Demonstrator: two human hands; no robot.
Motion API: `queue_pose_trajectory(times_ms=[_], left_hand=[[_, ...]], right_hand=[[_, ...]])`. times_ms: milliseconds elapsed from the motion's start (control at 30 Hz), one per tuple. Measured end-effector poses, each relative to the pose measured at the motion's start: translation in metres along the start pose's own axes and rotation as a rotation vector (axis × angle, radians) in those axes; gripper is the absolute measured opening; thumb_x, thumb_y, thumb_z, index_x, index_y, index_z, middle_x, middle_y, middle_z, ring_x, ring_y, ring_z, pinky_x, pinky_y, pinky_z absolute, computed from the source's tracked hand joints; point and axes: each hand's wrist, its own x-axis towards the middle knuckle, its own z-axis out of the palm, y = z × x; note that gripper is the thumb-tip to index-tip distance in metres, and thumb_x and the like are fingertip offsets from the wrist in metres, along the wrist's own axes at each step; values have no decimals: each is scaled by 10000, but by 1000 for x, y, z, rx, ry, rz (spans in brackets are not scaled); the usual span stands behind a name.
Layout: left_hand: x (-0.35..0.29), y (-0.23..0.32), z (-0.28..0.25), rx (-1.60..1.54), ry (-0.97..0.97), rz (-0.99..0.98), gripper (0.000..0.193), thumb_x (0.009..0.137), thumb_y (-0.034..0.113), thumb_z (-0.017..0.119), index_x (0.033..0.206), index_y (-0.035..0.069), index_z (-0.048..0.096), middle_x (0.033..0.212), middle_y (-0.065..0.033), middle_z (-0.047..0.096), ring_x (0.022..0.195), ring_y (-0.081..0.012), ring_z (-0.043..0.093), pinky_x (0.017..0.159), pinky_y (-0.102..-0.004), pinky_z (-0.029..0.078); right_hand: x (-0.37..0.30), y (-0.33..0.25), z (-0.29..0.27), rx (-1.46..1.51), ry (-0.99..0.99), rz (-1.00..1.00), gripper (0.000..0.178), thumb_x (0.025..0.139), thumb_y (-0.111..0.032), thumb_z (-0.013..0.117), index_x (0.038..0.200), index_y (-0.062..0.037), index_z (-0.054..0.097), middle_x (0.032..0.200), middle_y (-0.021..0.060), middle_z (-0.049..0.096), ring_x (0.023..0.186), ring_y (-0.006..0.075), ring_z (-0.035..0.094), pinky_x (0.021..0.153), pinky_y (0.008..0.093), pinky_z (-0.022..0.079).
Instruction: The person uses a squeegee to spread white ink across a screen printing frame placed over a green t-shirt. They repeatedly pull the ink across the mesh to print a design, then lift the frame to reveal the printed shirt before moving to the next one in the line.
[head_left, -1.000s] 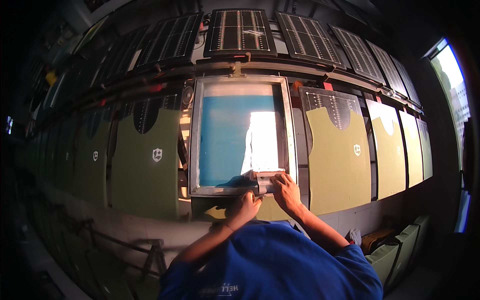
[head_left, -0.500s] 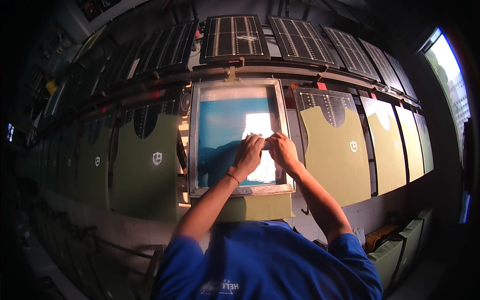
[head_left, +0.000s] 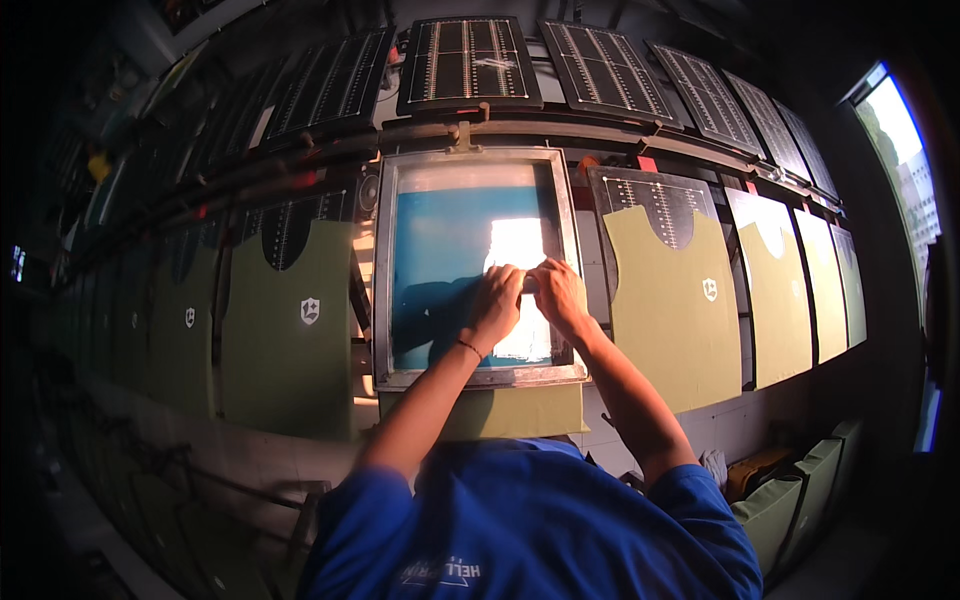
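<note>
The curled fingers of the left hand (head_left: 499, 305) and right hand (head_left: 560, 298) pinch a mostly hidden scraper (head_left: 529, 286) between them. It seems light and stiff, probably best held along its top. Beneath lies a white patch (head_left: 517, 240); around, a metal frame (head_left: 480, 378) limits its travel; right of the fingers, a green shirt (head_left: 675, 330).

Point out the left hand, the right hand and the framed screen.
Left hand (head_left: 497, 305): head view, on the back of the hand.
Right hand (head_left: 558, 298): head view, on the back of the hand.
Framed screen (head_left: 385, 270): head view, on the frame's left rail.
</note>
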Motion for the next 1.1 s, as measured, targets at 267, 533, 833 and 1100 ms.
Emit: queue_pose_trajectory(times_ms=[267, 533, 833, 1100], left_hand=[[-15, 25, -21, -54, 71, 58, 258, 784, -83, 572, 1033, -16, 565, 1032, -169, 587, 1010, -372, 552, 909, -432, 454], [-122, 58, -2, -65, -42, 16, 379, 772, -94, 570, 1149, -54, 568, 1164, -181, 587, 1131, -363, 551, 995, -440, 444], [41, -21, 1, -43, 136, 92, 152, 778, -82, 562, 898, 10, 552, 902, -160, 586, 879, -393, 545, 793, -453, 453], [-48, 38, -17, -25, 62, 64, 336, 760, -105, 570, 1088, -36, 591, 1069, -167, 607, 1051, -362, 564, 950, -428, 454]], right_hand=[[-17, -27, -32, 39, -38, 2, 247, 740, -10, 634, 974, -51, 703, 954, 117, 680, 955, 285, 624, 863, 385, 496], [-126, -62, -2, 23, -80, 160, 283, 765, 6, 600, 1027, -59, 688, 1032, 77, 659, 987, 287, 610, 847, 372, 526], [41, 26, 4, -79, -94, 36, 226, 698, -7, 623, 909, -41, 699, 887, 134, 680, 912, 313, 642, 841, 409, 513], [-51, -29, -20, -16, -118, -35, 314, 727, -10, 657, 1040, -35, 672, 1024, 105, 646, 997, 308, 589, 871, 382, 509]])
